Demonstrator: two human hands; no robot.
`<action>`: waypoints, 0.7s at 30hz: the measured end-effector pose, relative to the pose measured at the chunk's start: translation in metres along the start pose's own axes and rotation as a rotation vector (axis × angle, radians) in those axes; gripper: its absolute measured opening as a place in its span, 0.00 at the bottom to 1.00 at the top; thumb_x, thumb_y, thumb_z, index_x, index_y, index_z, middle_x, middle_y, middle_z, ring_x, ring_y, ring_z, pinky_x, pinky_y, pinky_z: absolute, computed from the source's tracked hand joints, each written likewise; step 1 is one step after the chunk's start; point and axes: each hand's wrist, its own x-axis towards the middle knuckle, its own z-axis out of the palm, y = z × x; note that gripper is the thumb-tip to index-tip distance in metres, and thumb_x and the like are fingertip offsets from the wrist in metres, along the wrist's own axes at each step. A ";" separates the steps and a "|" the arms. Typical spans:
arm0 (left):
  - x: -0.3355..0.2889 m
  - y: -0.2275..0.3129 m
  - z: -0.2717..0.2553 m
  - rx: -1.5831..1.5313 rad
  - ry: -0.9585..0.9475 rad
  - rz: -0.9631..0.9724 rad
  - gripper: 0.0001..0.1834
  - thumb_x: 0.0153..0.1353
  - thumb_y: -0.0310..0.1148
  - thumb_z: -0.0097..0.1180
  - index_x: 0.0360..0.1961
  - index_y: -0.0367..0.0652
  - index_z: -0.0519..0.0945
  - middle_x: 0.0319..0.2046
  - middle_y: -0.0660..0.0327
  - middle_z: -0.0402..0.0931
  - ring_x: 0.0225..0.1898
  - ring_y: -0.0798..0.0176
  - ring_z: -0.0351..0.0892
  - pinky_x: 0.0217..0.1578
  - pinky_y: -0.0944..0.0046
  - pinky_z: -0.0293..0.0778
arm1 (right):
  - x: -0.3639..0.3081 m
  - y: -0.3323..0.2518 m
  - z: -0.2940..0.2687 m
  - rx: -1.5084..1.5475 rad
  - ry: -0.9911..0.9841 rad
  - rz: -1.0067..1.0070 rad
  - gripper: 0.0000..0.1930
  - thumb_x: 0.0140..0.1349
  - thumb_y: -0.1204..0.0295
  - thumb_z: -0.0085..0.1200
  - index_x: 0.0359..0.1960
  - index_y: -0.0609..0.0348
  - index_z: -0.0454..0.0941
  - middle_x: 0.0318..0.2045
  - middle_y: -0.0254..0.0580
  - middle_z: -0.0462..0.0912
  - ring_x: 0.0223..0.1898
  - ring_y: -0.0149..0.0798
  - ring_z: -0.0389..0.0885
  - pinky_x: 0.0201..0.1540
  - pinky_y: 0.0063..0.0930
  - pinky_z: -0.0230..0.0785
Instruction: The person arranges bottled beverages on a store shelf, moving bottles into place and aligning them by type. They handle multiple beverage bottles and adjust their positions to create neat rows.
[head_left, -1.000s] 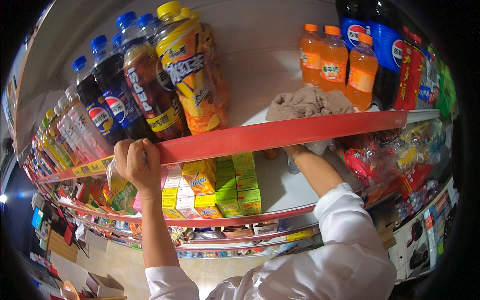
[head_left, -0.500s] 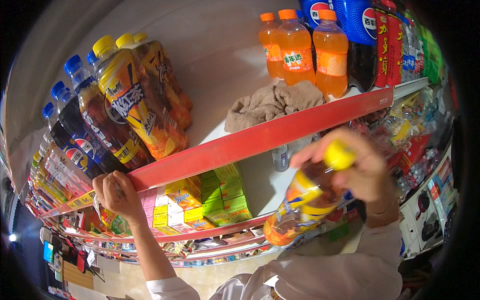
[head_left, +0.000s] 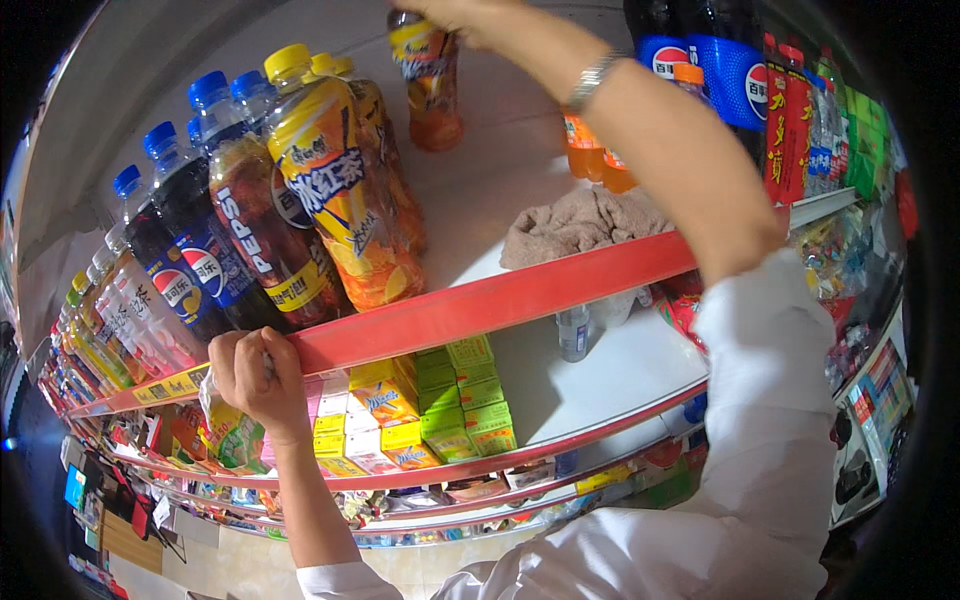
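At the top edge of the view, my right hand (head_left: 450,12) is partly cut off and closed round the upper end of an iced tea bottle (head_left: 428,85). The bottle has a yellow-orange label, and its base is at the back of the upper shelf. My left hand (head_left: 256,378) is a fist against the red shelf edge (head_left: 480,297), with a crumpled white scrap (head_left: 207,392), tissue or cloth, showing between and beside its fingers. Just behind that fist stand cola bottles (head_left: 255,225) and a front row of iced tea bottles (head_left: 345,190) with yellow caps.
A brown towel (head_left: 575,228) lies crumpled near the shelf's front. Orange soda bottles (head_left: 583,150) and large cola bottles (head_left: 728,70) stand to its right, partly behind my forearm. On the shelf below are drink cartons (head_left: 385,395) and a small clear bottle (head_left: 573,332).
My right hand has carried the iced tea bottle from in front of the shelf up and over to the back of the upper shelf. My left hand stays at the shelf edge.
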 end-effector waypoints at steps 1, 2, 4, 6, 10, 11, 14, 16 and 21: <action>0.002 -0.001 -0.007 0.019 0.002 0.018 0.05 0.56 0.19 0.61 0.27 0.38 0.77 0.28 0.55 0.73 0.27 0.55 0.72 0.27 0.57 0.66 | 0.033 0.029 0.041 0.102 -0.048 0.000 0.21 0.66 0.64 0.60 0.54 0.67 0.75 0.50 0.53 0.81 0.45 0.42 0.81 0.46 0.37 0.78; -0.001 -0.003 -0.003 0.009 0.007 0.026 0.05 0.56 0.20 0.61 0.27 0.38 0.77 0.27 0.55 0.73 0.27 0.54 0.72 0.27 0.56 0.66 | 0.056 0.060 0.072 0.177 -0.085 0.006 0.32 0.63 0.50 0.66 0.57 0.65 0.76 0.52 0.57 0.81 0.51 0.48 0.81 0.52 0.48 0.77; -0.002 -0.002 -0.003 0.020 0.003 0.018 0.05 0.56 0.20 0.61 0.27 0.39 0.77 0.27 0.55 0.73 0.28 0.54 0.72 0.28 0.56 0.66 | 0.074 0.075 0.099 0.003 -0.079 0.066 0.32 0.59 0.51 0.70 0.53 0.67 0.79 0.49 0.55 0.83 0.49 0.47 0.82 0.51 0.44 0.75; -0.001 -0.001 0.001 0.012 0.012 0.018 0.04 0.56 0.20 0.60 0.27 0.39 0.77 0.27 0.56 0.73 0.28 0.54 0.72 0.28 0.56 0.66 | 0.086 0.088 0.107 -0.170 -0.040 0.067 0.32 0.56 0.49 0.72 0.49 0.67 0.82 0.47 0.54 0.84 0.46 0.47 0.82 0.48 0.41 0.73; -0.004 -0.003 0.000 0.006 0.016 0.025 0.04 0.57 0.21 0.60 0.28 0.39 0.77 0.27 0.56 0.73 0.28 0.54 0.72 0.28 0.57 0.66 | 0.099 0.103 0.124 -0.296 -0.240 -0.033 0.31 0.58 0.50 0.71 0.48 0.68 0.83 0.45 0.52 0.85 0.43 0.46 0.82 0.47 0.41 0.73; -0.003 -0.003 0.001 -0.006 0.019 0.035 0.04 0.57 0.21 0.60 0.28 0.39 0.77 0.27 0.56 0.73 0.28 0.54 0.72 0.27 0.57 0.65 | 0.103 0.106 0.127 -0.366 -0.288 -0.001 0.30 0.58 0.50 0.71 0.48 0.68 0.83 0.44 0.52 0.85 0.43 0.46 0.82 0.46 0.41 0.73; -0.005 -0.004 0.001 -0.011 0.018 0.016 0.05 0.59 0.22 0.60 0.27 0.39 0.77 0.26 0.56 0.73 0.28 0.55 0.73 0.27 0.58 0.65 | 0.106 0.103 0.139 -0.380 -0.279 0.033 0.30 0.57 0.50 0.71 0.47 0.68 0.83 0.42 0.51 0.85 0.41 0.44 0.82 0.44 0.40 0.73; -0.006 -0.007 -0.011 0.033 0.010 0.006 0.06 0.60 0.22 0.60 0.27 0.39 0.77 0.26 0.56 0.73 0.28 0.55 0.73 0.27 0.58 0.65 | 0.082 0.091 0.152 -0.241 -0.277 0.007 0.29 0.57 0.50 0.71 0.47 0.65 0.84 0.39 0.49 0.85 0.38 0.43 0.81 0.41 0.39 0.73; -0.002 0.006 0.022 -0.076 0.028 0.018 0.07 0.61 0.23 0.59 0.26 0.38 0.77 0.26 0.56 0.73 0.28 0.55 0.73 0.28 0.58 0.65 | 0.141 0.148 0.112 -0.416 -0.279 -0.025 0.25 0.62 0.52 0.66 0.50 0.62 0.84 0.42 0.50 0.85 0.39 0.46 0.82 0.42 0.40 0.74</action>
